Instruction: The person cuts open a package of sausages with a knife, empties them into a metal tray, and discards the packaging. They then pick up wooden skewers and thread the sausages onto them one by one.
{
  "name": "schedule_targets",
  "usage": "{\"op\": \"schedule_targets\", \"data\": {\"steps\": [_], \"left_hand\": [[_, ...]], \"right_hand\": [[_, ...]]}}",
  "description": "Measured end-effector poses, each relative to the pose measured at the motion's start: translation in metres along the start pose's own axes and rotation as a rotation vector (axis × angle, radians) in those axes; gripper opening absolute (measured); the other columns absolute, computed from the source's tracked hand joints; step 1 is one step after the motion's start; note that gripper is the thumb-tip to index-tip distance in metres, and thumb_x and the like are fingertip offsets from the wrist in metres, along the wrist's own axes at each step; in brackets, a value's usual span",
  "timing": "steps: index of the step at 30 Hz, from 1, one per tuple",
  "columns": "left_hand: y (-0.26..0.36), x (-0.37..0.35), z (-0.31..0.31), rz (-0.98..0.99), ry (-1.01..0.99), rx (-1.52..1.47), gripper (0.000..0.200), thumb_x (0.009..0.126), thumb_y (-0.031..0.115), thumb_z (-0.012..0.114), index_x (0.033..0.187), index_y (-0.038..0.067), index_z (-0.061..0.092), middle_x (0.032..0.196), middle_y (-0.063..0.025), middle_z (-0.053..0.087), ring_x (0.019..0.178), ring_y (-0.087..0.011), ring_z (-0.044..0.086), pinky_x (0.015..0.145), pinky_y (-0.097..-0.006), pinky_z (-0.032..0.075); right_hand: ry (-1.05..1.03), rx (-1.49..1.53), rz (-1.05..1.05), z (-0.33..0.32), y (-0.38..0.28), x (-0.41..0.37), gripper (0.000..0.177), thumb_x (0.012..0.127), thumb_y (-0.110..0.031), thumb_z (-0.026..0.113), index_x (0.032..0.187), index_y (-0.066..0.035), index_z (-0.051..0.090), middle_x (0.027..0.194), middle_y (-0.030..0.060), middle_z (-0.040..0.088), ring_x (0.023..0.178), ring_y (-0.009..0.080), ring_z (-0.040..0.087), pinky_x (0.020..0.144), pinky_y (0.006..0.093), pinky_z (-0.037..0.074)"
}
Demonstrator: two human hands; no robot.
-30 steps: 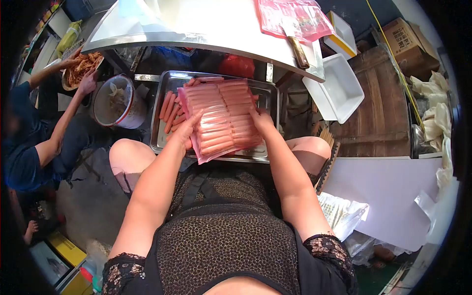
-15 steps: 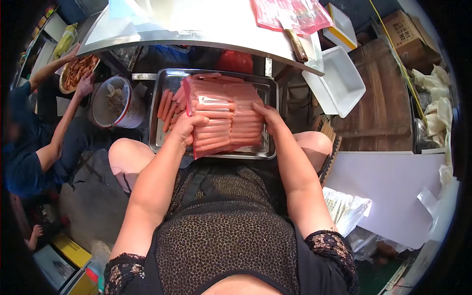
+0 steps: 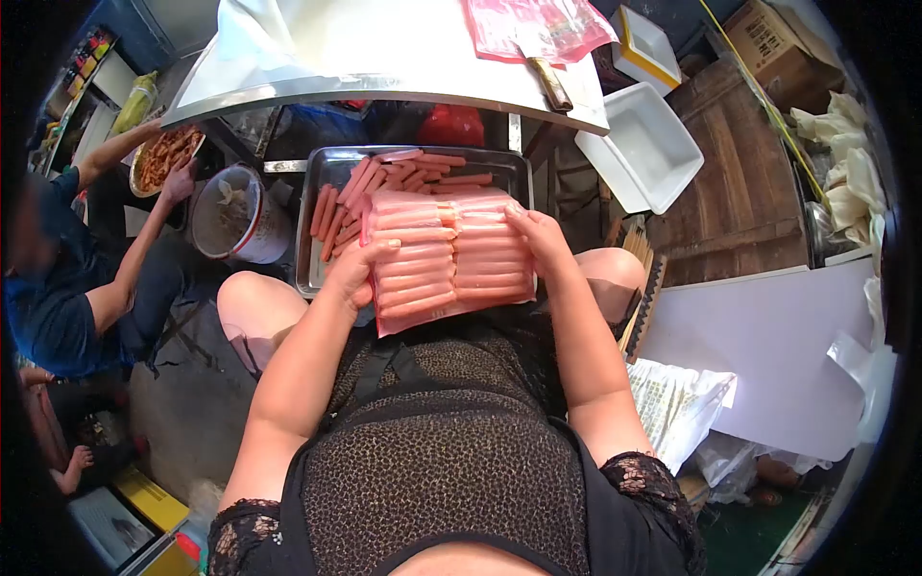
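A clear pink-tinted pack of sausages [image 3: 451,254], in two side-by-side columns, is held over the near edge of a metal tray [image 3: 526,173]. My left hand [image 3: 353,272] grips its left edge, thumb on top. At the upper right corner, my right hand [image 3: 540,235] holds it with the thumb on top; the fingers underneath are hidden. Behind the pack, several loose sausages [image 3: 360,182] lie in the tray.
A white table [image 3: 384,58] holds a knife [image 3: 551,84] and a pink bag [image 3: 538,27]. White bins [image 3: 643,149] stand right. A bucket [image 3: 230,216] stands left, beside a person [image 3: 58,288] handling a bowl of reddish food [image 3: 165,161]. Skewers [image 3: 639,288] lie by the right knee.
Both hands have brought the pack slightly down and nearer the body, so more loose sausages show behind it. The camera view has shifted a little.
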State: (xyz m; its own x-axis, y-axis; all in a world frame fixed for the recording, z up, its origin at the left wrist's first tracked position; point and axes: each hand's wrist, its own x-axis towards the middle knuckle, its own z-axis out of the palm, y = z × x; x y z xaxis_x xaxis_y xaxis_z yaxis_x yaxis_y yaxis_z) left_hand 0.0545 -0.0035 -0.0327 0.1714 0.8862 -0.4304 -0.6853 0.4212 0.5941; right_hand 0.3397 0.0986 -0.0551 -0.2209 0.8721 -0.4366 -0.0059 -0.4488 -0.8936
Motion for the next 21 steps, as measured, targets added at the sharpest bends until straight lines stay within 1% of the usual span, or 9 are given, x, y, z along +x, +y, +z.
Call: {"op": "schedule_targets", "data": {"steps": [3,4,5,6,8,10,14,17,21], "left_hand": [[0.000,-0.005,0.003,-0.040,-0.032,-0.056,0.050,0.078,0.005,0.065,0.124,-0.004,0.047,0.116,-0.0186,0.059,0.105,-0.0309,0.060,0.094,-0.0452,0.049],[0.001,-0.006,0.004,-0.090,-0.047,-0.120,0.050,0.079,0.007,0.064,0.125,-0.004,0.047,0.117,-0.0193,0.059,0.105,-0.0309,0.060,0.094,-0.0452,0.049],[0.001,-0.007,0.004,-0.139,-0.062,-0.184,0.049,0.081,0.008,0.064,0.125,-0.004,0.047,0.118,-0.0200,0.058,0.106,-0.0309,0.060,0.094,-0.0452,0.048],[0.000,-0.007,0.005,-0.138,-0.090,-0.189,0.046,0.085,0.015,0.060,0.125,-0.004,0.046,0.120,-0.0213,0.057,0.107,-0.0314,0.060,0.095,-0.0447,0.048],[0.006,-0.009,0.009,-0.169,-0.084,-0.238,0.046,0.087,0.018,0.058,0.125,-0.004,0.047,0.120,-0.0216,0.057,0.107,-0.0320,0.060,0.095,-0.0444,0.048],[0.010,-0.008,0.009,-0.204,-0.052,-0.295,0.044,0.091,0.023,0.052,0.125,-0.004,0.047,0.122,-0.0222,0.056,0.108,-0.0329,0.059,0.096,-0.0440,0.048],[0.014,0.003,0.017,-0.227,0.002,-0.222,0.046,0.092,0.025,0.049,0.127,-0.005,0.045,0.122,-0.0223,0.056,0.107,-0.0335,0.060,0.095,-0.0463,0.047],[0.016,0.021,0.011,-0.189,-0.056,-0.233,0.042,0.094,0.019,0.047,0.128,-0.005,0.044,0.124,-0.0225,0.055,0.110,-0.0318,0.058,0.096,-0.0448,0.047],[0.022,0.033,0.011,-0.202,-0.024,-0.233,0.041,0.095,0.017,0.045,0.129,-0.006,0.042,0.124,-0.0226,0.055,0.111,-0.0322,0.057,0.095,-0.0455,0.048]], "right_hand": [[-0.040,0.060,0.060,-0.008,-0.012,-0.010,0.040,0.084,-0.037,0.068,0.093,0.002,0.063,0.080,0.0052,0.064,0.064,0.0100,0.056,0.060,0.0267,0.047],[-0.083,0.128,0.108,-0.005,-0.026,-0.019,0.037,0.086,-0.033,0.066,0.092,0.004,0.063,0.078,0.0083,0.066,0.064,0.0132,0.061,0.062,0.0295,0.050],[-0.131,0.187,0.114,-0.005,-0.031,-0.022,0.036,0.088,-0.030,0.064,0.095,0.005,0.064,0.085,0.0113,0.067,0.072,0.0158,0.064,0.066,0.0307,0.052],[-0.144,0.183,0.143,-0.004,-0.038,-0.026,0.036,0.089,-0.030,0.063,0.097,0.005,0.064,0.087,0.0117,0.068,0.074,0.0166,0.065,0.067,0.0309,0.052],[-0.159,0.181,0.168,-0.004,-0.049,-0.029,0.037,0.089,-0.029,0.062,0.098,0.006,0.064,0.088,0.0122,0.068,0.076,0.0174,0.065,0.069,0.0310,0.053],[-0.113,0.022,0.230,-0.005,-0.054,-0.029,0.036,0.090,-0.027,0.060,0.104,0.006,0.062,0.097,0.0135,0.067,0.081,0.0189,0.066,0.075,0.0321,0.054],[-0.100,0.156,0.371,-0.010,-0.035,-0.008,0.035,0.090,-0.029,0.060,0.099,0.005,0.063,0.090,0.0120,0.068,0.074,0.0183,0.066,0.068,0.0320,0.055],[-0.121,0.221,0.387,-0.019,-0.023,0.010,0.034,0.090,-0.029,0.060,0.099,0.003,0.063,0.090,0.0112,0.068,0.073,0.0179,0.067,0.066,0.0316,0.055],[-0.112,0.229,0.384,-0.018,-0.024,0.018,0.032,0.090,-0.027,0.059,0.100,0.003,0.062,0.090,0.0111,0.068,0.072,0.0181,0.067,0.065,0.0315,0.055]]}}
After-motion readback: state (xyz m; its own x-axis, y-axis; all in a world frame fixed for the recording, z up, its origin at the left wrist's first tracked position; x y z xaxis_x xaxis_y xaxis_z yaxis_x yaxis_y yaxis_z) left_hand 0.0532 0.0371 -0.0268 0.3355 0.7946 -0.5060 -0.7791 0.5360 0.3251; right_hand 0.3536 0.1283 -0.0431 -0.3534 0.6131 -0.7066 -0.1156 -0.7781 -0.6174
